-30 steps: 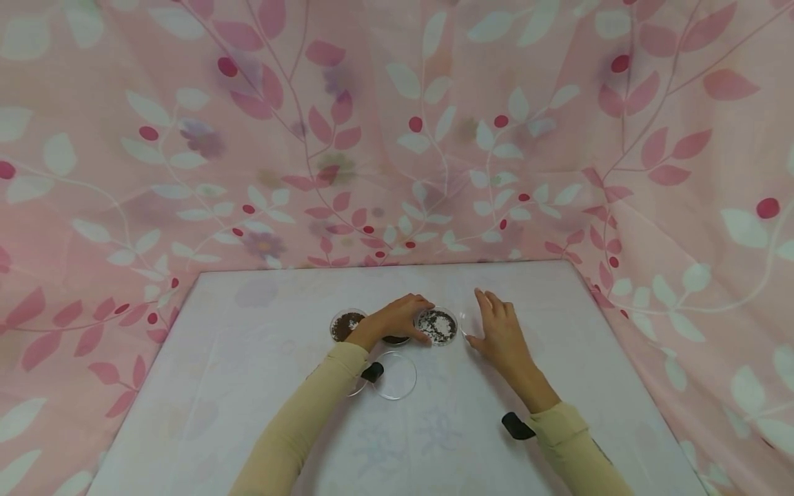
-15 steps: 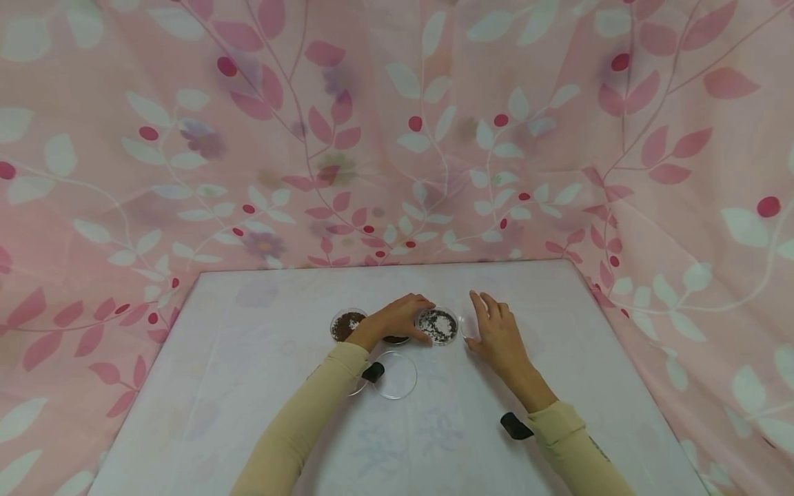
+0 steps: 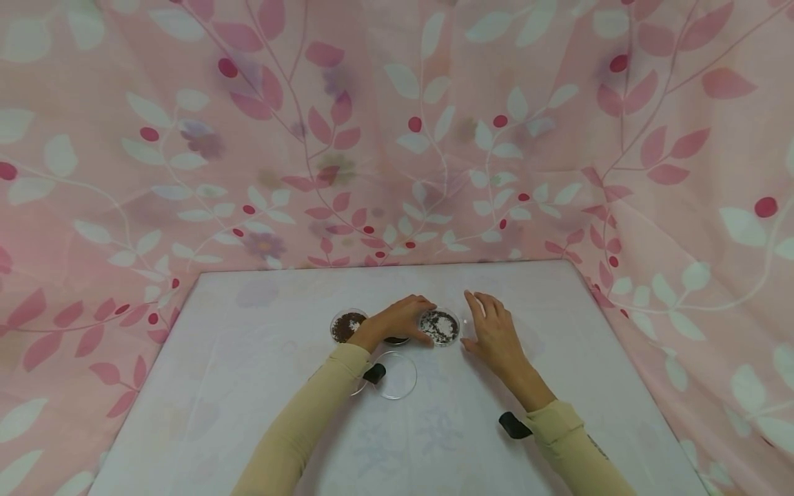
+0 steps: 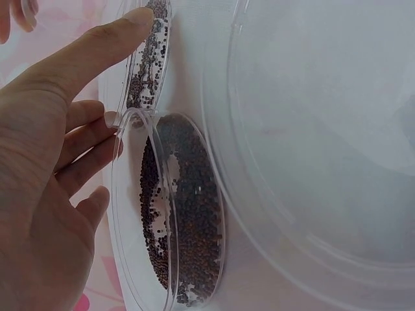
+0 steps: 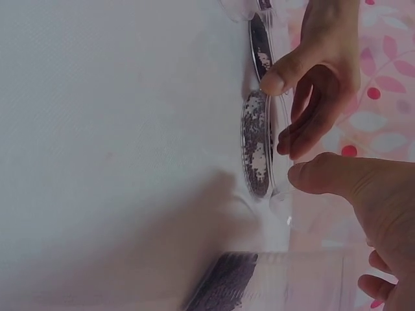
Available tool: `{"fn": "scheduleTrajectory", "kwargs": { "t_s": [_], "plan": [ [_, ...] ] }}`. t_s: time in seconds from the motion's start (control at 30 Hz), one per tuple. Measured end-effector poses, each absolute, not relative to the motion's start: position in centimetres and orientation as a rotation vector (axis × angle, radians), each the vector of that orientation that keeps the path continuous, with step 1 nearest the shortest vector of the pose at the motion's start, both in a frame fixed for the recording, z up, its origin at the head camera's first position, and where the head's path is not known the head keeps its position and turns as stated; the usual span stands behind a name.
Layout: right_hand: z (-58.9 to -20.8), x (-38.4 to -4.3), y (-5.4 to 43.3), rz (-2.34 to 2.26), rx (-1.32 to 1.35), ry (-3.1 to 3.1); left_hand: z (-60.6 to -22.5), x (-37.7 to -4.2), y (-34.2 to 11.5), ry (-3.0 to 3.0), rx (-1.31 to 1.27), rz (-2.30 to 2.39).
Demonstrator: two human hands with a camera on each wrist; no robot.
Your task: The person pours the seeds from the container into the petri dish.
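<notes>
1. Dish of dark grains [image 3: 440, 326], with pale patches among the grains, lies flat on the desk [image 3: 186, 386] between the two hands.
2. Left hand [image 3: 397, 318] reaches this dish from its left: thumb at the near left of the rim, fingertips at the far left. The grip stands apart, with the dish's left edge in the gap; whether it clamps the dish I cannot tell.
3. Right hand [image 3: 497, 340] is just beside the dish's right side, thumb and fingers apart and facing it. Something clear shows faintly between them, too hard to make out.
4. Middle dish [image 3: 397, 340] sits under the left hand, mostly hidden, left of the dark-grain one.
5. Brown-grain dish [image 3: 344, 326] stands at the left end of the row, near the left wrist.
6. Clear lid [image 3: 395, 375] lies on the person's side of the row; beside it, a second lid [image 3: 360, 391] is mostly covered by the left sleeve [image 3: 310, 420].
</notes>
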State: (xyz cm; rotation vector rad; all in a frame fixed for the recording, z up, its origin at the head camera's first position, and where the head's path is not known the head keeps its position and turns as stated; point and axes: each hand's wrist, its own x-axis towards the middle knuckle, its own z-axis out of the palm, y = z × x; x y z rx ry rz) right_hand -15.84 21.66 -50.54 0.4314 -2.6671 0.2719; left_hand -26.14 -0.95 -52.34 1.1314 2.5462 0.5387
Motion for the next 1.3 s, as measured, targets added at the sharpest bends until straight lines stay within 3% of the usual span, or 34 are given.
{"fn": "scheduleTrajectory", "kwargs": {
  "t_s": [1.3],
  "plan": [
    [-50.5,-17.8,18.1,0.365,0.654,-2.675,-52.6,-26.2,-1.1,2.553,1.145,0.564]
  ]
}}
